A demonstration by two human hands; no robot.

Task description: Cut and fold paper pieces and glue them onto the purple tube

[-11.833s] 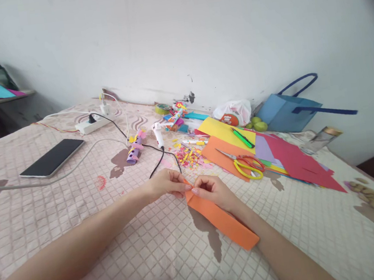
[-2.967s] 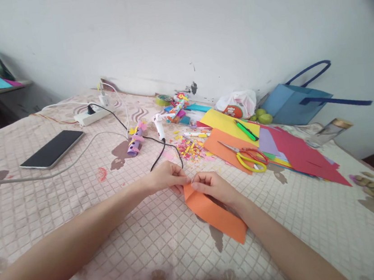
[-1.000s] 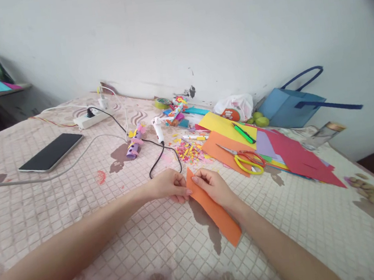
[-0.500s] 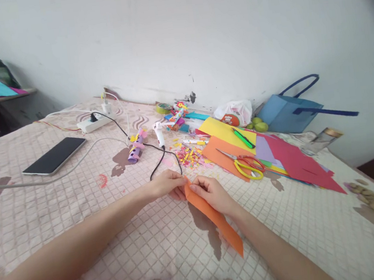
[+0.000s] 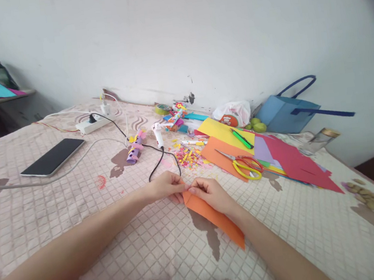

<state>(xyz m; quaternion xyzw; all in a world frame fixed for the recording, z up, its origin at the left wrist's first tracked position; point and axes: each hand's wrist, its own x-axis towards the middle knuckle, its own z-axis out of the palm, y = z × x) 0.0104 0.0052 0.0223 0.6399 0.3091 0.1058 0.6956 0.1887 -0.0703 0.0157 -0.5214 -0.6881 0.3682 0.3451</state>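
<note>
An orange strip of paper (image 5: 217,218) slants over the quilted tablecloth, its near end hanging toward me on the right. My left hand (image 5: 167,187) pinches the strip's far end, where a narrow crease shows. Close against it, my right hand (image 5: 210,194) grips the same end between thumb and fingers, the fingertips of both hands nearly touching. Behind the hands are a white glue gun (image 5: 158,136) with a black cord and a heap of small coloured paper scraps (image 5: 191,156). Scissors (image 5: 241,164) with red and yellow handles lie right of them.
Coloured paper sheets (image 5: 294,162) and a green cutter (image 5: 241,138) lie at the right, before a blue bag (image 5: 282,113). A purple decorated paper tube (image 5: 135,148) stands left of the glue gun. Farther left are a black-screened phone (image 5: 54,157) and a power strip (image 5: 92,123) with cables.
The orange strip has turned a little, its near end shifting up and right. My fingertips have come closer together at its far end. The view has shifted slightly.
</note>
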